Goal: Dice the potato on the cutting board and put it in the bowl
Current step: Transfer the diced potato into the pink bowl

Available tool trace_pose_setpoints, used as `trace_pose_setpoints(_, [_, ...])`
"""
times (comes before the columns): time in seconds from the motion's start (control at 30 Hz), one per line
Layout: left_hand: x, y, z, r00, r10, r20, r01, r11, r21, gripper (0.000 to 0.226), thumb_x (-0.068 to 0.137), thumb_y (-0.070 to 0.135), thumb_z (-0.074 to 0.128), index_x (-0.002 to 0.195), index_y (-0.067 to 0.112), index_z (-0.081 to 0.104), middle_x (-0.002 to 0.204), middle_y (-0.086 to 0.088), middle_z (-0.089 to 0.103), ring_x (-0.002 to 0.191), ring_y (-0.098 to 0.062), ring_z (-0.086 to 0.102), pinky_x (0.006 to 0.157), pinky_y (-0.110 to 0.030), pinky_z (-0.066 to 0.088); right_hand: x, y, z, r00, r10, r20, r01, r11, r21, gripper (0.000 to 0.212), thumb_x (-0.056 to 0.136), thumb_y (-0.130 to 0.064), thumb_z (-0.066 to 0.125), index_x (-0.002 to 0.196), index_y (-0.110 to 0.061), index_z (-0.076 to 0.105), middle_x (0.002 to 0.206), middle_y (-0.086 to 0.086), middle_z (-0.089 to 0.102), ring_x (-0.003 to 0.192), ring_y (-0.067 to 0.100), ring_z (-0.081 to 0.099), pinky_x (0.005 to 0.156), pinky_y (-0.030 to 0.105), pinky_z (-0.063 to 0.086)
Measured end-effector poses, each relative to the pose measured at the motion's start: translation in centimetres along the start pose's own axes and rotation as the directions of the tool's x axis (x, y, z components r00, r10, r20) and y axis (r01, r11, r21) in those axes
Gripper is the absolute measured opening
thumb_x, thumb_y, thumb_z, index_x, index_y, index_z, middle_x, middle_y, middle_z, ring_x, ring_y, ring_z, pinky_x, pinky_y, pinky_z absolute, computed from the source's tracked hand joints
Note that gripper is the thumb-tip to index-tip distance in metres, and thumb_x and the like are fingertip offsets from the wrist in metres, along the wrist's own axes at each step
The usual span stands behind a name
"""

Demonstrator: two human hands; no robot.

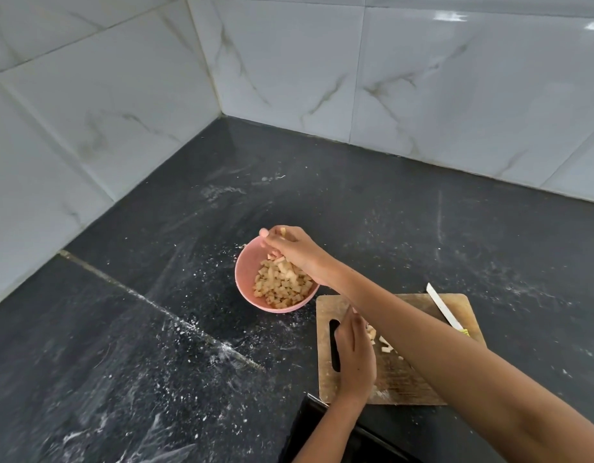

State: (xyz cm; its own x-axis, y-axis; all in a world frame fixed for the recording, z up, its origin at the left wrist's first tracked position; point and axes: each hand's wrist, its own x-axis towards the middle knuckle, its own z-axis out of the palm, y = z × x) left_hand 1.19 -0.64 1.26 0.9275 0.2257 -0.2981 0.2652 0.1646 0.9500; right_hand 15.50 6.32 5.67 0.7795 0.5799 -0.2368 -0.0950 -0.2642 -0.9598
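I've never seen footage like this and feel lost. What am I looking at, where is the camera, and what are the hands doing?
There is no machine here: the one picture comes from a camera worn on a person's head, looking down at a dark counter. The right hand reaches over a pink bowl of diced potato, dropping pieces in. The left hand rests on a wooden cutting board, where a few potato pieces remain. A knife lies on the board, unheld.

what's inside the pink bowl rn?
The pink bowl holds diced potato, a loose pile. The right hand hovers over its far side, hiding that part; the bowl's bottom is covered.
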Motion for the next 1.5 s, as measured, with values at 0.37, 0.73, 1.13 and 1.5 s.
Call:
trace_pose_setpoints(0.37, [0.4, 0.5, 0.3, 0.997, -0.008, -0.072, 0.003, 0.997, -0.075, 0.025, 0.103, 0.031, 0.031, 0.106, 0.043, 0.051, 0.092, 0.044, 0.060, 0.097, 0.021, 0.055, 0.095, -0.014, 0.042, 0.2, 0.4, -1.4, 0.976, -0.171, 0.132, 0.179, 0.982, -0.054, 0.012, 0.088, -0.004, 0.064, 0.100, -0.008, 0.062, 0.100, 0.008, 0.064, 0.091, 0.013, 0.064, 0.085, 0.023, 0.053])
trace_pose_setpoints(0.73, [0.0, 0.9, 0.3, 0.994, 0.044, -0.098, -0.046, 0.999, -0.016, 0.033, 0.106, 0.019, 0.029, 0.098, 0.042, 0.052, 0.077, 0.046, 0.056, 0.085, 0.020, 0.056, 0.079, -0.006, 0.042, 0.3, 0.6, -1.2, 0.965, -0.217, 0.149, 0.229, 0.971, -0.068, 0.019, 0.093, 0.003, 0.053, 0.108, 0.002, 0.065, 0.103, 0.015, 0.070, 0.094, 0.018, 0.069, 0.084, 0.030, 0.056])
trace_pose_setpoints(1.13, [0.1, 0.0, 0.1, 0.995, 0.078, -0.070, -0.081, 0.996, -0.042, 0.032, 0.106, 0.013, 0.028, 0.105, 0.031, 0.054, 0.097, 0.013, 0.059, 0.086, 0.017, 0.055, 0.079, -0.006, 0.041, 0.5, -1.7, -0.1, 0.995, 0.069, 0.077, -0.073, 0.996, 0.059, 0.057, 0.102, -0.049, 0.023, 0.075, -0.011, 0.057, 0.049, -0.004, 0.044, 0.046, 0.007, 0.039, 0.057, 0.021, 0.035])
trace_pose_setpoints(1.5, [0.8, -0.1, 0.2, 0.990, 0.118, -0.074, -0.123, 0.990, -0.071, 0.032, 0.099, 0.036, 0.027, 0.110, 0.036, 0.057, 0.101, 0.037, 0.065, 0.104, 0.012, 0.059, 0.091, -0.011, 0.045, -1.0, 0.2, -2.5, 0.979, -0.062, 0.197, -0.005, 0.945, 0.326, 0.055, 0.072, 0.034, 0.037, 0.099, -0.011, 0.055, 0.102, 0.008, 0.068, 0.101, 0.018, 0.066, 0.090, 0.032, 0.051])
